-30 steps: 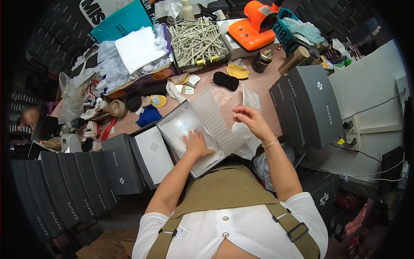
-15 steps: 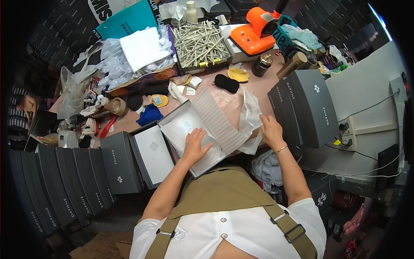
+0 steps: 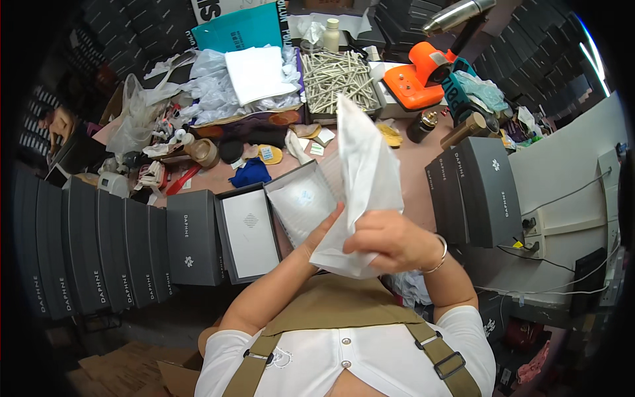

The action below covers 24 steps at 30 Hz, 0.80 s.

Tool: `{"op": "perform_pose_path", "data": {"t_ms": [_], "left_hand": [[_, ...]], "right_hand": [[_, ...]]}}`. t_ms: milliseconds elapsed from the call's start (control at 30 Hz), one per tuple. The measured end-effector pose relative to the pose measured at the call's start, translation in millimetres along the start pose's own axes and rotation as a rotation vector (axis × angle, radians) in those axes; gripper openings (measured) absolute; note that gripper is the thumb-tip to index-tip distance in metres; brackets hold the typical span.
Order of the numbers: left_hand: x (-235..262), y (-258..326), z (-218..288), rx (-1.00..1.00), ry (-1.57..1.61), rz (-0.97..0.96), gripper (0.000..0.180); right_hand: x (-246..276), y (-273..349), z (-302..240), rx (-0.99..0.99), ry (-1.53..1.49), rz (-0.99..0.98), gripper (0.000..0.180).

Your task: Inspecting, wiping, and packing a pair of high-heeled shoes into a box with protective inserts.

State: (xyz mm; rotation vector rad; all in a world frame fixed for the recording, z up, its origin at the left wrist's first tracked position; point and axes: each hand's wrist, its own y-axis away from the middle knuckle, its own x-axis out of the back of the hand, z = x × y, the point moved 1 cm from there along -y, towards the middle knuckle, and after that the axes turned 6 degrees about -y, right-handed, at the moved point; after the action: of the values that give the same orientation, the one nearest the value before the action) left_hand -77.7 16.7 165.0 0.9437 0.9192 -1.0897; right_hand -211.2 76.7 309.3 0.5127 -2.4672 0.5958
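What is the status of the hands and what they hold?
Both hands, left and right, gripping white tissue paper, lifted up. Open box beneath. Nothing between them.

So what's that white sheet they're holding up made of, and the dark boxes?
The white sheet looks like thin tissue paper or soft wrap: matte, creased, slightly translucent. The dark boxes seem to be rigid cardboard with a smooth matte grey finish and crisp edges.

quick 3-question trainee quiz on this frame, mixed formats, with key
1. True or false: both hands hold the white tissue-paper sheet lifted above the table.
2. What lies directly left of the open grey box lined with white paper? A) its white-lined grey lid B) the orange tool C) the blue cloth
3. Fill in: the right hand wears a ____ at the wrist.

Key: 1 true, the left hand grips its lower edge; 2 A; 3 bracelet.
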Motion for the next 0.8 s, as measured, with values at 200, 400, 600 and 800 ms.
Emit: {"op": "perform_pose_path", "data": {"t_ms": [200,400,600,800], "left_hand": [[70,98,13,-0.43,-1.143,0.616,0.081],[49,151,64,-0.161,-1.597,0.939,0.091],[137,47,48,-0.483,-0.53,0.996,0.093],[145,1,-22,-0.373,-0.959,0.846,0.075]], "right_hand": [[-91,58,54,-0.458,-0.839,-0.037,0.036],[-117,88,103,-0.648,-0.992,0.08,0.084],[-143,53,145,-0.646,0.003,0.226,0.068],[-193,42,215,-0.716,0.38,0.165,0.056]]}}
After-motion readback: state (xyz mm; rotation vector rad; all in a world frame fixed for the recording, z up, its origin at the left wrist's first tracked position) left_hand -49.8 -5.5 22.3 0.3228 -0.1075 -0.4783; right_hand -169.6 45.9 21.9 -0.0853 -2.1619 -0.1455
